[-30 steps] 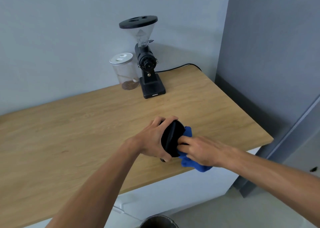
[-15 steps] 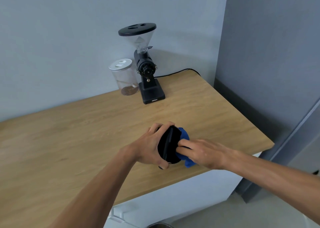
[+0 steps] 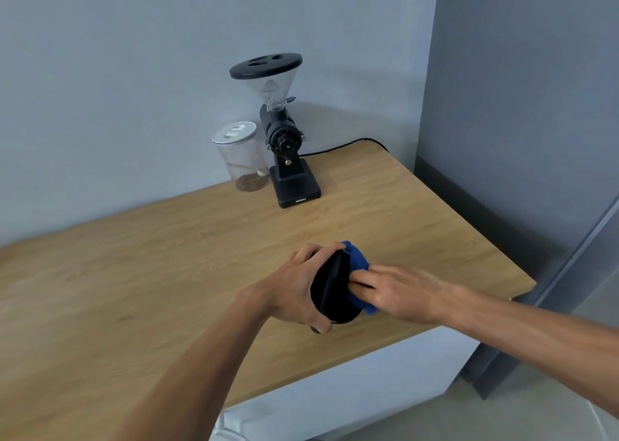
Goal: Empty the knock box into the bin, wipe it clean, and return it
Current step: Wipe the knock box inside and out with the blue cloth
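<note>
Left fingers point(image 3: 330, 249) clamp the tilted knock box point(image 3: 330, 289); right fingers point(image 3: 363, 278) press blue cloth point(image 3: 356, 261) inside.

"Where's the knock box point(image 3: 330, 289)?"

"Up off the surface point(image 3: 167, 273), near its front edge. It's a round black tub, tipped on its side so the open mouth faces right, with a dark bar running across it."

"And the cloth point(image 3: 357, 262)?"

"Blue, bunched up, pressed into the mouth of the box. One fold sticks out past the top rim, another hangs below at the right."

"Any grounds inside?"

"Can't tell; the inside is too dark."
</note>
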